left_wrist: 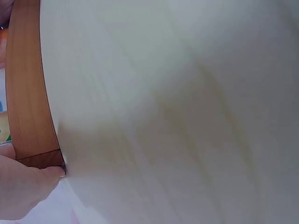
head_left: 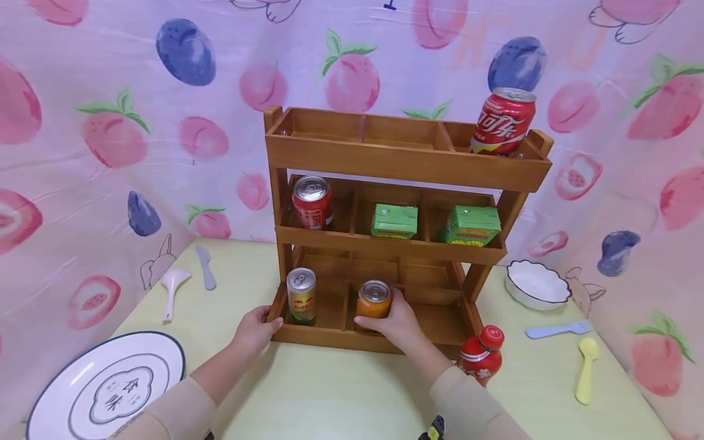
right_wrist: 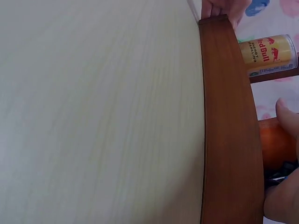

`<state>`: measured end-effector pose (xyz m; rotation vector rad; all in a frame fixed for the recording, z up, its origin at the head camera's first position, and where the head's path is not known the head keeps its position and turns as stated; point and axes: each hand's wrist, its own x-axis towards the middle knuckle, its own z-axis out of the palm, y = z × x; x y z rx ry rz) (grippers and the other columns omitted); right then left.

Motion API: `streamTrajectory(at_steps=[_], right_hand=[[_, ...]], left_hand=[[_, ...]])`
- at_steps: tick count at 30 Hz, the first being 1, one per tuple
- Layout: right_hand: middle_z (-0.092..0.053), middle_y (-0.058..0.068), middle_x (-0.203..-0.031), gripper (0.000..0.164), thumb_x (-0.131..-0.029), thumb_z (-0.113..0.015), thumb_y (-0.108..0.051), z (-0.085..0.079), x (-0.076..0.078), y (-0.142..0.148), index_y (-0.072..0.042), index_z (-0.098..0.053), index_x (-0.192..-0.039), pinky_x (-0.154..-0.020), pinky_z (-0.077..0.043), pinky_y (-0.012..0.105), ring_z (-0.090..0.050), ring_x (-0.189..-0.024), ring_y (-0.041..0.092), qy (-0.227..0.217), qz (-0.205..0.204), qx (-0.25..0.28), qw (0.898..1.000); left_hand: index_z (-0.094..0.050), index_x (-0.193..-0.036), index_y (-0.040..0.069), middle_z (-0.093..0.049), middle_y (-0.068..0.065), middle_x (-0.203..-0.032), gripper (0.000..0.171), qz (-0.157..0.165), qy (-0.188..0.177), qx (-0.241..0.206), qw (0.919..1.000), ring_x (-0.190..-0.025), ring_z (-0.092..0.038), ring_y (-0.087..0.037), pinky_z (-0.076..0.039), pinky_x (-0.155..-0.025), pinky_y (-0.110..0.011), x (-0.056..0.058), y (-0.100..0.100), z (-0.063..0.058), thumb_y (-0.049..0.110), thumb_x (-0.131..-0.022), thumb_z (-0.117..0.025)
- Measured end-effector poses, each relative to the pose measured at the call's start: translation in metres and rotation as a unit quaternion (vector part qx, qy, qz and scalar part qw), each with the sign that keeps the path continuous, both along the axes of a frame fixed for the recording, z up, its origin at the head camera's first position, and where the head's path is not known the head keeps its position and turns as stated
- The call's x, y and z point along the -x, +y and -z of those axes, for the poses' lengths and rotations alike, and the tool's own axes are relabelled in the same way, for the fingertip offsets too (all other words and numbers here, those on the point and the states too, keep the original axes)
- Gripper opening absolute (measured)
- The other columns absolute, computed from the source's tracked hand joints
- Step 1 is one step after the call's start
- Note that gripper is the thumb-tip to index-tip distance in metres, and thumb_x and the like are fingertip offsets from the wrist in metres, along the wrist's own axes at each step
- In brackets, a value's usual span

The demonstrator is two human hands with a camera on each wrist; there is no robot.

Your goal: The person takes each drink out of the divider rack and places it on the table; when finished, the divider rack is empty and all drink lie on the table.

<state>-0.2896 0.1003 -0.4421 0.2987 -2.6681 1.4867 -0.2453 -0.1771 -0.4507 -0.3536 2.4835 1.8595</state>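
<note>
A three-tier wooden rack [head_left: 407,160] stands on the table. My left hand [head_left: 256,329] grips its bottom tier at the front left corner, thumb over the edge; the left wrist view shows the same fingers [left_wrist: 28,186] at the corner. In the bottom tier's middle compartment is a small orange can [head_left: 367,307] with a silver lid. My right hand [head_left: 400,322] holds this can from its right side, the thumb across its front. A gold Red Bull can [head_left: 302,299] stands upright in the compartment to its left, also visible in the right wrist view.
Red cola cans stand on the top tier [head_left: 503,122] and middle tier [head_left: 312,208], beside two green cartons [head_left: 395,221]. A red-capped bottle [head_left: 483,354] is near my right forearm. Plate [head_left: 165,354] and white spoon lie left; bowl [head_left: 536,299], fork and yellow spoon right.
</note>
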Motion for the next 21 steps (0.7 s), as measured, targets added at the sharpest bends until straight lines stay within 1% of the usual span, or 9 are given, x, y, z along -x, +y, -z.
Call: streamTrajectory(at_steps=[3, 5, 7, 9, 11, 14, 17, 19, 21], right_hand=[[-0.057, 0.005, -0.106, 0.083, -0.055, -0.082, -0.043, 0.002, 0.001, 0.001, -0.007, -0.044, -0.120, -0.086, -0.044, 0.041, -0.054, -0.098, 0.023, 0.011, 0.013, -0.009, 1.000], [-0.058, 0.003, -0.103, 0.079, -0.054, -0.083, -0.042, 0.002, -0.001, 0.004, -0.009, -0.048, -0.116, -0.085, -0.045, 0.040, -0.054, -0.096, 0.021, 0.029, 0.025, -0.015, 0.999], [-0.058, 0.000, -0.102, 0.077, -0.052, -0.084, -0.042, 0.000, -0.005, 0.008, -0.012, -0.050, -0.114, -0.083, -0.046, 0.038, -0.055, -0.094, 0.019, 0.046, 0.032, -0.010, 0.998], [-0.059, 0.000, -0.102, 0.075, -0.051, -0.085, -0.040, -0.007, -0.012, 0.012, -0.013, -0.051, -0.113, -0.083, -0.046, 0.037, -0.055, -0.094, 0.018, 0.057, 0.027, 0.007, 0.998], [-0.059, -0.001, -0.102, 0.074, -0.052, -0.085, -0.040, -0.018, -0.019, 0.017, -0.014, -0.051, -0.112, -0.082, -0.047, 0.036, -0.055, -0.094, 0.017, 0.063, 0.021, 0.027, 0.997], [-0.058, -0.001, -0.105, 0.073, -0.053, -0.085, -0.037, -0.041, -0.033, 0.024, -0.015, -0.049, -0.113, -0.081, -0.048, 0.035, -0.055, -0.095, 0.017, 0.048, 0.009, 0.067, 0.997], [-0.057, -0.001, -0.107, 0.073, -0.054, -0.084, -0.037, -0.060, -0.050, 0.033, -0.017, -0.048, -0.114, -0.081, -0.049, 0.035, -0.055, -0.097, 0.016, 0.024, 0.011, 0.081, 0.996], [-0.057, -0.002, -0.107, 0.072, -0.055, -0.084, -0.036, -0.066, -0.063, 0.038, -0.018, -0.048, -0.114, -0.080, -0.049, 0.035, -0.055, -0.096, 0.017, 0.005, 0.016, 0.084, 0.996], [-0.057, -0.001, -0.105, 0.070, -0.054, -0.085, -0.034, -0.065, -0.076, 0.041, -0.018, -0.049, -0.112, -0.079, -0.049, 0.035, -0.055, -0.096, 0.017, -0.013, 0.023, 0.081, 0.996]], left_hand=[[-0.038, -0.128, -0.010, -0.043, -0.029, -0.125, 0.044, 0.004, 0.003, 0.002, 1.0000, -0.112, -0.044, -0.038, -0.037, -0.093, -0.047, 0.003, 0.002, 0.001, 0.007, -0.089, -0.052], [-0.038, -0.128, -0.010, -0.044, -0.030, -0.125, 0.045, 0.007, 0.006, 0.003, 1.0000, -0.112, -0.044, -0.039, -0.037, -0.093, -0.047, 0.004, 0.004, 0.002, 0.007, -0.089, -0.052], [-0.038, -0.128, -0.010, -0.044, -0.030, -0.124, 0.045, 0.009, 0.005, 0.004, 0.9999, -0.112, -0.045, -0.039, -0.037, -0.093, -0.047, 0.004, 0.005, 0.003, 0.007, -0.089, -0.052], [-0.038, -0.127, -0.010, -0.044, -0.029, -0.124, 0.044, 0.010, 0.005, 0.004, 0.9999, -0.111, -0.045, -0.039, -0.037, -0.093, -0.047, 0.004, 0.006, 0.004, 0.006, -0.089, -0.052], [-0.038, -0.127, -0.010, -0.045, -0.029, -0.124, 0.044, 0.011, 0.005, 0.004, 0.9999, -0.111, -0.045, -0.039, -0.037, -0.093, -0.047, 0.004, 0.005, 0.005, 0.007, -0.089, -0.052], [-0.038, -0.128, -0.010, -0.044, -0.029, -0.124, 0.044, 0.009, 0.003, 0.006, 0.9999, -0.112, -0.045, -0.038, -0.037, -0.093, -0.047, 0.003, 0.003, 0.005, 0.007, -0.089, -0.051], [-0.037, -0.128, -0.010, -0.043, -0.030, -0.125, 0.045, 0.007, 0.001, 0.008, 0.9999, -0.112, -0.044, -0.038, -0.037, -0.093, -0.047, 0.002, 0.000, 0.004, 0.008, -0.090, -0.051], [-0.037, -0.128, -0.010, -0.043, -0.030, -0.125, 0.045, 0.008, 0.001, 0.016, 0.9998, -0.112, -0.045, -0.038, -0.037, -0.093, -0.047, 0.001, -0.002, 0.003, 0.008, -0.090, -0.051], [-0.037, -0.128, -0.010, -0.044, -0.029, -0.125, 0.046, 0.008, 0.000, 0.022, 0.9997, -0.112, -0.045, -0.038, -0.037, -0.093, -0.047, -0.001, -0.004, 0.003, 0.009, -0.089, -0.052]])
